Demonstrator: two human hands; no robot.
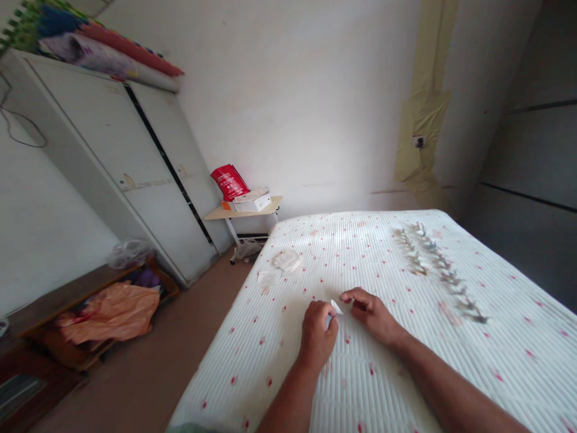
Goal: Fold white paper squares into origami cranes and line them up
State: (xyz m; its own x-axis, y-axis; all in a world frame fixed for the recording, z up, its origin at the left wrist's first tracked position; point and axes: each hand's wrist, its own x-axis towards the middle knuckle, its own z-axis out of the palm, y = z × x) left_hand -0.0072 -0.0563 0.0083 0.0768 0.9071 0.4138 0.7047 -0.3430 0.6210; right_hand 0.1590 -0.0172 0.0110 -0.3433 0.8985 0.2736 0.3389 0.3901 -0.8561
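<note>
Pinched between the thumb and fingers of my left hand (319,334) is a small folded piece of white paper (336,308), its pointed end sticking out to the right. My right hand (370,311) hovers just right of it, fingers apart and slightly curled, holding nothing that I can see. Both hands are over the middle of the white mattress (360,373) with red spots. Left of them lie a loose pile of paper sheets (287,260) and a single printed sheet (267,278). On the right, several small folded paper pieces (444,267) stand in two rows, blurred.
Beyond the mattress's far left corner, a small table (216,213) bears a white box (253,203) and a red bag (229,182). A grey cabinet (112,138) with rolled mats on top stands at the left. An orange plastic bag (112,313) lies on a low wooden shelf.
</note>
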